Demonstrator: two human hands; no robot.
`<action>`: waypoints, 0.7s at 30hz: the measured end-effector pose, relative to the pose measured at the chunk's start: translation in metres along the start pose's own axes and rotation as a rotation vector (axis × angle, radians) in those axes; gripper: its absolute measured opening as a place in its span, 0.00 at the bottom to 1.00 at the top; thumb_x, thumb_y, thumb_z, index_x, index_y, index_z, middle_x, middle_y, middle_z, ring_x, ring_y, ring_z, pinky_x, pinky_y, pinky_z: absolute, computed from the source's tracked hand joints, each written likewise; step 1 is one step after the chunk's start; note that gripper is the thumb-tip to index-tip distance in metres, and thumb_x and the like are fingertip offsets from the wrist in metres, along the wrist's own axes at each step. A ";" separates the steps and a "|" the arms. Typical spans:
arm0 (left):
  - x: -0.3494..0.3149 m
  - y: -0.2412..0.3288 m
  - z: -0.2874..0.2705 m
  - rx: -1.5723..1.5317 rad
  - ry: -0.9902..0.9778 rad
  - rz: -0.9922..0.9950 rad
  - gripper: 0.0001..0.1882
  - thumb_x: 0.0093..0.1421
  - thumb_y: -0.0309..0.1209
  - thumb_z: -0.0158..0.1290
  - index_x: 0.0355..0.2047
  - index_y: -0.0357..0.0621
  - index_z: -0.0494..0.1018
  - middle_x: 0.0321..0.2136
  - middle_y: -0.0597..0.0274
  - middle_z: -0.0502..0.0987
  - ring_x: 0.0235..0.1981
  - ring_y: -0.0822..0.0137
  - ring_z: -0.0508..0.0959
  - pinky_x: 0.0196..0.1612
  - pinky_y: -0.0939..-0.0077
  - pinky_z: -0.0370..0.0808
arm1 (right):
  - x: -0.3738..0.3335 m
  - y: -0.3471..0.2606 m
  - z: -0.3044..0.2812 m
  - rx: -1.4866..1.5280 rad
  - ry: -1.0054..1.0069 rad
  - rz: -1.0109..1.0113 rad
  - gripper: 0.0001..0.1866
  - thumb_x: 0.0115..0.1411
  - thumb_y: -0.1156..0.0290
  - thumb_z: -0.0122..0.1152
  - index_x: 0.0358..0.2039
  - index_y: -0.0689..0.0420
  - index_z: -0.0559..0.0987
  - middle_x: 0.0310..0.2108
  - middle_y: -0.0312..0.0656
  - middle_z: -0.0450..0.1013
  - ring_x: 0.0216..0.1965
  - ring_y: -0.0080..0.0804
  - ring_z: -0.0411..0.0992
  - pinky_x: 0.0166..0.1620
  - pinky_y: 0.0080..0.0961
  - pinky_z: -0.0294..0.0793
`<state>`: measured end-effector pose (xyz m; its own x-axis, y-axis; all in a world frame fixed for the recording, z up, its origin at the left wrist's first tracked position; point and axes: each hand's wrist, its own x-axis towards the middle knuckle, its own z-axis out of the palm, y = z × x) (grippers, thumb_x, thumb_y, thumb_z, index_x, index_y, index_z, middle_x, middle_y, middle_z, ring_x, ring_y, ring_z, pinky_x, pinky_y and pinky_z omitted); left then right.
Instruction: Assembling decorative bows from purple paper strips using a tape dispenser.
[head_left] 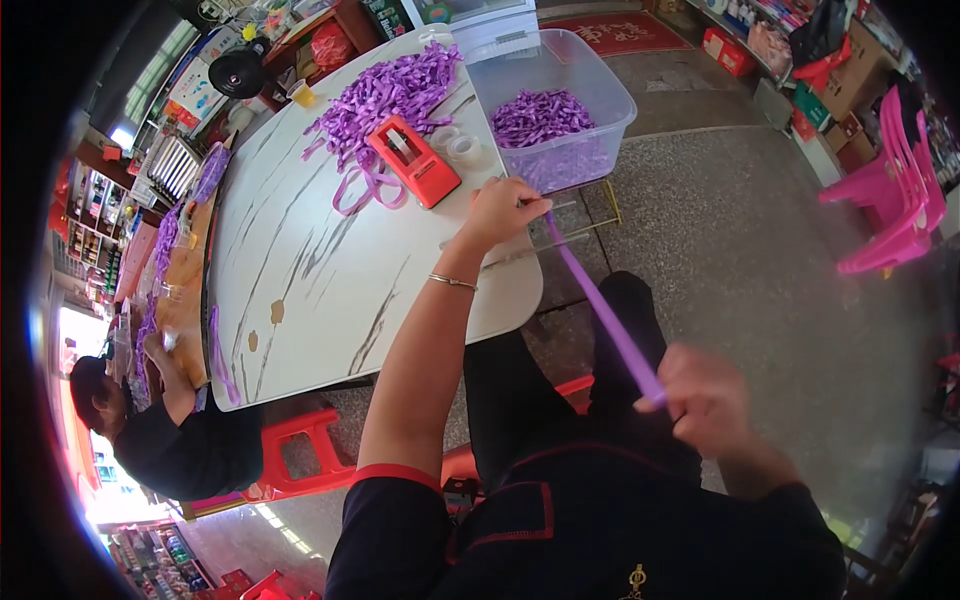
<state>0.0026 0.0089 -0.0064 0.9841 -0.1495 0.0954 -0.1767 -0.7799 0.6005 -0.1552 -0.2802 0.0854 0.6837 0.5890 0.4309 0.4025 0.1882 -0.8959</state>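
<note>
A purple ribbon strap (605, 312) runs taut between my two hands, slanting down to the right past the table's corner. My left hand (503, 212) pinches its upper end just off the table edge. Lower down, my right hand (705, 398), slightly blurred, is closed around the other end over my lap. Near my left hand on the table stands a red box-shaped device (413, 162) with an opening in its top. Beside it are small clear round cups or rolls (463, 150). A large heap of purple ribbon straps (390, 100) lies behind the device.
A clear plastic bin (612, 110) with purple straps stands beyond my left hand. The white marbled table (290, 240) fills the left. Another person (180, 440) works at a wooden table (190, 310) at far left. Pink plastic chairs (895, 195) stand right; a red stool (300, 455) is lower left.
</note>
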 end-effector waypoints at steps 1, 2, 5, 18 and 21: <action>-0.001 0.000 0.001 0.014 -0.001 -0.008 0.11 0.49 0.43 0.55 0.24 0.52 0.78 0.27 0.67 0.75 0.37 0.60 0.70 0.41 0.61 0.61 | 0.015 0.002 -0.003 0.017 0.024 -0.106 0.13 0.43 0.74 0.60 0.33 0.58 0.79 0.18 0.33 0.63 0.21 0.23 0.61 0.26 0.19 0.59; 0.000 0.001 0.001 0.027 0.000 -0.011 0.10 0.48 0.43 0.55 0.23 0.53 0.78 0.26 0.68 0.75 0.37 0.61 0.70 0.41 0.60 0.60 | 0.030 0.006 -0.005 0.083 0.091 -0.124 0.15 0.41 0.79 0.55 0.33 0.60 0.78 0.18 0.33 0.63 0.21 0.21 0.59 0.25 0.20 0.56; -0.005 0.003 -0.001 0.008 -0.016 -0.075 0.08 0.48 0.41 0.55 0.22 0.54 0.78 0.25 0.69 0.74 0.36 0.62 0.69 0.41 0.60 0.60 | 0.097 0.000 -0.019 -0.114 0.171 0.009 0.07 0.52 0.80 0.49 0.25 0.63 0.77 0.17 0.32 0.62 0.19 0.18 0.58 0.21 0.15 0.52; -0.007 0.014 -0.003 -0.006 0.127 0.076 0.05 0.48 0.30 0.52 0.23 0.42 0.72 0.25 0.64 0.70 0.31 0.62 0.67 0.37 0.67 0.60 | 0.311 0.194 -0.043 0.368 0.072 0.340 0.15 0.60 0.63 0.48 0.30 0.61 0.77 0.14 0.23 0.56 0.13 0.11 0.45 0.18 0.12 0.43; -0.005 0.011 -0.003 -0.066 0.210 0.048 0.05 0.49 0.29 0.51 0.22 0.40 0.70 0.22 0.62 0.69 0.29 0.60 0.68 0.35 0.68 0.61 | 0.310 0.238 -0.037 0.414 0.101 0.426 0.14 0.60 0.62 0.49 0.26 0.58 0.76 0.14 0.24 0.59 0.12 0.11 0.46 0.16 0.12 0.44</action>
<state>-0.0043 0.0031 0.0024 0.9575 -0.0506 0.2840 -0.2289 -0.7325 0.6411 0.1751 -0.0818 0.0093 0.7956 0.6056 0.0148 -0.1759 0.2543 -0.9510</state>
